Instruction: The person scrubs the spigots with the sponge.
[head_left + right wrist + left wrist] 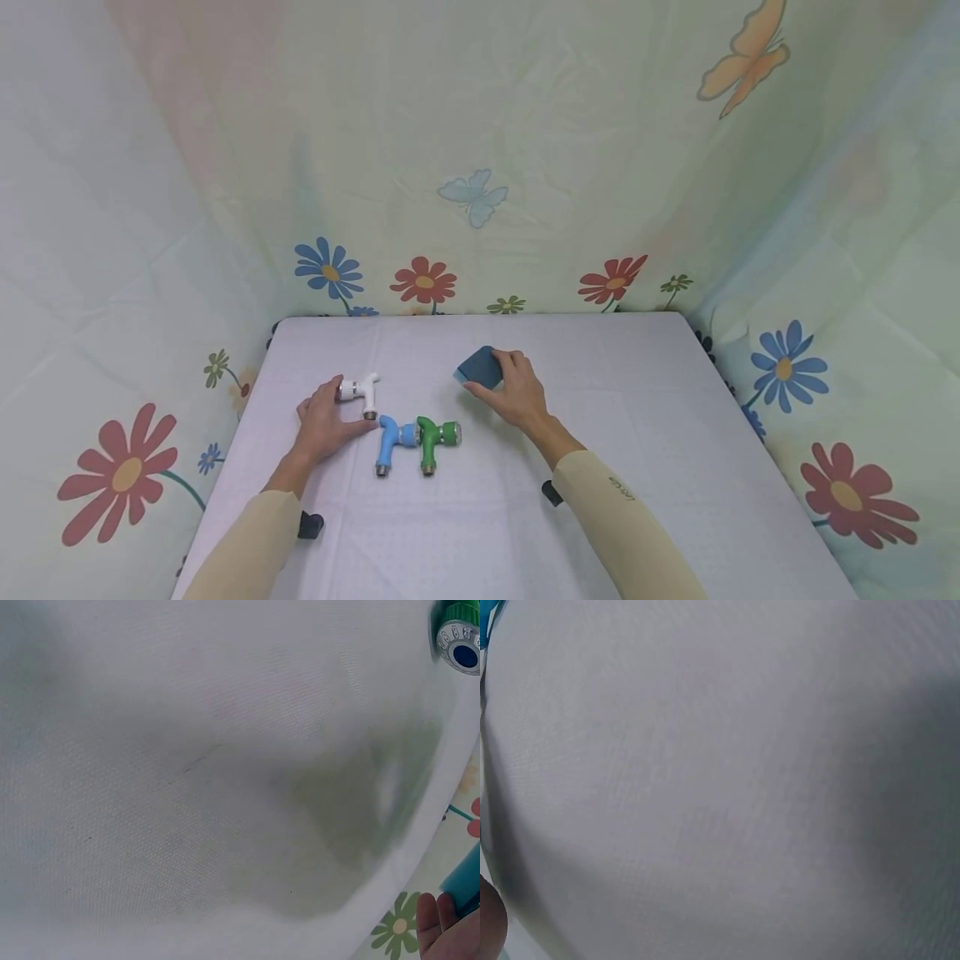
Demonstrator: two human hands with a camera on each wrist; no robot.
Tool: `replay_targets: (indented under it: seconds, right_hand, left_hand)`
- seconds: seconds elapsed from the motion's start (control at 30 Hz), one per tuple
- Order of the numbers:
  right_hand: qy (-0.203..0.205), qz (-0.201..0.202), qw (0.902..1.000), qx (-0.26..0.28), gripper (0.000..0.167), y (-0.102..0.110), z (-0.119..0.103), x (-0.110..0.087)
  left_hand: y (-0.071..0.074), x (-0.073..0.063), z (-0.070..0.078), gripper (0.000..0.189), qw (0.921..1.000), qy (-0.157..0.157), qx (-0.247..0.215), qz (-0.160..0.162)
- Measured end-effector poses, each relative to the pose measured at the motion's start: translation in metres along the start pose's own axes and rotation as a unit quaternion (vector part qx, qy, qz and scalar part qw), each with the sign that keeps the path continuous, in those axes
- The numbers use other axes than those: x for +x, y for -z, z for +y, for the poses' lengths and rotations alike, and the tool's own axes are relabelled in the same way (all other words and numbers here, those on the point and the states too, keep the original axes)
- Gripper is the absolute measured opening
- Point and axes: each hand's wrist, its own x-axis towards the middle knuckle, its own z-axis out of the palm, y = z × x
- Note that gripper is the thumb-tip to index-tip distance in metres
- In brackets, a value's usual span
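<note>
A white faucet [366,394] with a ribbed handle lies on the table, and my left hand [321,425] is at its left side. The index fingertip touches the end of the handle while the thumb stretches below the threaded end, close to a blue faucet [388,443]. Beside the blue one lies a green faucet [431,443], its round handle pointing right. My right hand [519,392] pinches a flat, square-cornered dark teal piece [480,367] with a lighter blue edge between thumb and fingers, over the table. The right wrist view shows part of this teal piece at its lower right edge.
A pale cloth covers the table [637,400]. Hanging curtains with printed flowers and butterflies [474,197] enclose its back and sides. Dark wrist devices [552,493] show by both sleeves.
</note>
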Motion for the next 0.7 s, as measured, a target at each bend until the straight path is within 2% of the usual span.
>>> replay_targets:
  seconds: [0.17, 0.27, 0.53, 0.7]
  right_hand:
    - [-0.002, 0.001, 1.0, -0.002, 0.098, 0.0, 0.001, 0.0]
    - [0.0, 0.004, 1.0, -0.001, 0.097, -0.001, 0.001, -0.001]
    - [0.013, 0.014, 0.9998, 0.006, 0.096, -0.003, 0.002, -0.001]
    - [0.014, 0.016, 0.9998, 0.005, 0.096, -0.003, 0.003, -0.001]
  left_hand:
    - [-0.001, 0.002, 0.0, 0.116, 0.9981, -0.006, -0.052, 0.031]
    - [-0.002, 0.003, 0.003, 0.116, 0.9957, -0.008, -0.085, 0.038]
    - [-0.002, 0.005, 0.019, 0.119, 0.992, -0.007, -0.122, 0.03]
    - [-0.005, 0.005, 0.032, 0.117, 0.9901, 0.002, -0.14, 0.012]
